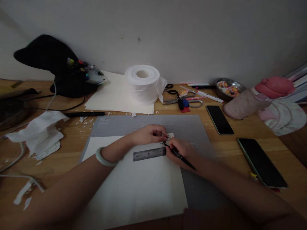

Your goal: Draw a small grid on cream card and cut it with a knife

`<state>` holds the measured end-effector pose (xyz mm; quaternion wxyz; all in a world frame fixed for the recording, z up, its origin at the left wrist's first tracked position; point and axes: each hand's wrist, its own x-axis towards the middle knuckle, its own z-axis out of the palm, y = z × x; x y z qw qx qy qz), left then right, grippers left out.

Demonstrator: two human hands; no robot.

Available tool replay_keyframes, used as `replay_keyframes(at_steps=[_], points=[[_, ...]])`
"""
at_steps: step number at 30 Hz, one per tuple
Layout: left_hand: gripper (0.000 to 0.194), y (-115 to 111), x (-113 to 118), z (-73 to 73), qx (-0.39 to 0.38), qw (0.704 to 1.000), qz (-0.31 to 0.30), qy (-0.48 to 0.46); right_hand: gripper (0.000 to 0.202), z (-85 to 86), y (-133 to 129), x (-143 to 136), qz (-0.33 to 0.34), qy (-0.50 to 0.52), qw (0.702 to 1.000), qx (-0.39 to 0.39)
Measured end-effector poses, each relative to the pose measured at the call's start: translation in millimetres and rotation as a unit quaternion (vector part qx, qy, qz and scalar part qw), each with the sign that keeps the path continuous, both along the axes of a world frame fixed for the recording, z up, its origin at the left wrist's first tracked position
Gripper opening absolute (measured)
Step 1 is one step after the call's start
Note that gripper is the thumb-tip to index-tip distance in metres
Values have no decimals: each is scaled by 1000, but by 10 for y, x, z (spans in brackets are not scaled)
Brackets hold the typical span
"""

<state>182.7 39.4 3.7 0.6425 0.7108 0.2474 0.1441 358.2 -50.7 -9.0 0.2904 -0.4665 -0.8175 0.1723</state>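
Note:
My right hand (179, 150) grips a slim black pen (184, 159), its tip pointing up and left at a small white paper piece (170, 136) with black line drawing. The fingers of my left hand (151, 134) are curled and pinch that piece at its left side; part of it is hidden behind both hands. Just below the hands, a short metal ruler (147, 154) lies on a large white sheet (139, 182). Under the sheet is a grey cutting mat (144, 123). A pale bangle (104, 157) circles my left wrist.
A tissue roll (142, 84) stands on paper sheets (110, 99) behind the mat. Scissors (171, 101), keys and markers lie at the back. Two phones (219, 119), a bottle (249, 102) and a metal bowl (226, 92) are right. Left are crumpled tissue (42, 131), scraps and a black cap (48, 57).

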Motion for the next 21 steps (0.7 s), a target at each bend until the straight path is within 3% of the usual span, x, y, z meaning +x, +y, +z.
replay_keyframes(at_steps=[6,17,21], points=[[13,-10,3,-17,-20,1000,0,-7,10,-95,12,-9,6,-9,1000,-15],[13,-10,4,-45,13,1000,3,-17,9,194,23,-28,89,-38,990,-107],[13,-8,0,-39,6,1000,1,-17,9,168,26,-22,81,-14,987,-136]])
